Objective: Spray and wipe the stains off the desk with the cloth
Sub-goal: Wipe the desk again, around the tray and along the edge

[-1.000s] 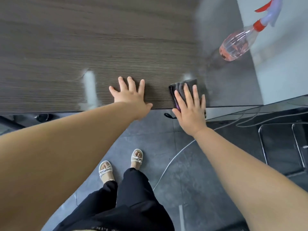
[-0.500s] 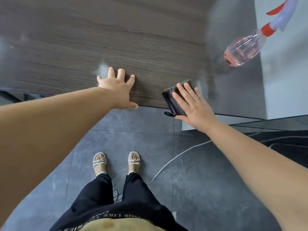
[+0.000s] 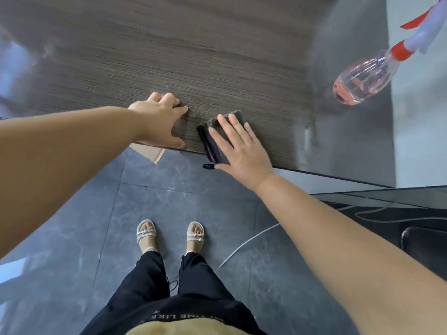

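The right hand (image 3: 242, 151) lay flat, fingers straight, pressing the folded dark grey cloth (image 3: 239, 116) at the near edge of the dark wood-grain desk (image 3: 193, 56). Just left of it, the left hand (image 3: 159, 124) rested there with loosely bent fingers, holding nothing. A clear spray bottle of pink liquid (image 3: 362, 81) stood far right. Only "LIKE" on the black garment (image 3: 169, 315) was readable.

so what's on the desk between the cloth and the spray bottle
Nothing stands there. In the head view, the stretch from the cloth to the spray bottle is bare desk top, with a shiny sheen and one pale smear.
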Motion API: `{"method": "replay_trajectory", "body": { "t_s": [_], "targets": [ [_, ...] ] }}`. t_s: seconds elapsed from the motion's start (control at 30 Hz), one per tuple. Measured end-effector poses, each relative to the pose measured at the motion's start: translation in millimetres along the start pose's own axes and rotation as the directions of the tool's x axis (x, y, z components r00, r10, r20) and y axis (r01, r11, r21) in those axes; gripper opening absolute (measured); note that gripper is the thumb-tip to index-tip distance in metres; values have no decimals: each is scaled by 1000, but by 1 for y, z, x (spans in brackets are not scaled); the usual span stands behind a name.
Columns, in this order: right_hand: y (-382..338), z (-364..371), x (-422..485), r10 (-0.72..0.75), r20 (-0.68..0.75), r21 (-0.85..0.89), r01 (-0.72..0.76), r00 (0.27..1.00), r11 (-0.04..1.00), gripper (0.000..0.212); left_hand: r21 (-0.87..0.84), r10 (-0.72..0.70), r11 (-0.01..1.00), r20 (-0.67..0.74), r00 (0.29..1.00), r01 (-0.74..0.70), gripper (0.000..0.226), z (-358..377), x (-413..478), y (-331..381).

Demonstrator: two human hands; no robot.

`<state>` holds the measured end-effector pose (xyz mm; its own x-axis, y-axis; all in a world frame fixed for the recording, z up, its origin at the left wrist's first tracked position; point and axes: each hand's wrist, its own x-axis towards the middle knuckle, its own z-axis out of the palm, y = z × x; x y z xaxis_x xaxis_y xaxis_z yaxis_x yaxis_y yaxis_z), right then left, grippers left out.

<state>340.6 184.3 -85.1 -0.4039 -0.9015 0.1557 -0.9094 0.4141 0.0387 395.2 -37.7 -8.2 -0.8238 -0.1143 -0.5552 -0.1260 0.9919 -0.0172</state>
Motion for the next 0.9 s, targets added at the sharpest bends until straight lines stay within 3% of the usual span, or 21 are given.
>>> {"method": "replay_trajectory", "body": {
  "t_s": [0.1,0.23,0.33,0.47,0.57,0.73,0.83,0.9],
  "targets": [
    [43,-7,-36,-46,18,11,46,999,999,93,22,-1,1000,-36,999,2,89,5,-2,4],
    [75,-8,-78,57,26,-59,-55,998,997,89,-13,5,1000,-57,998,-6,88,8,-3,-1],
    [47,-1,-55,126,-12,-91,-126,992,988,85,-105,19,994,-77,997,-27,79,8,-2,-7],
    [-15,7,10,97,-33,-64,-99,995,993,85,-308,-20,951,-138,990,-24,54,8,0,-27],
    [-38,6,33,80,0,-12,-80,997,997,87,-366,-72,930,-244,967,-23,47,17,-8,-40],
    [11,-2,6,-106,22,24,106,994,994,87,-220,-245,955,-203,948,199,66,38,-34,-94],
    [6,3,0,-10,19,-30,11,1000,999,87,-159,-313,945,-195,929,285,72,57,-48,-134],
    [-21,6,20,40,1,-53,-40,999,998,86,-222,-357,922,-175,918,316,71,67,-54,-147]
  ]
}}
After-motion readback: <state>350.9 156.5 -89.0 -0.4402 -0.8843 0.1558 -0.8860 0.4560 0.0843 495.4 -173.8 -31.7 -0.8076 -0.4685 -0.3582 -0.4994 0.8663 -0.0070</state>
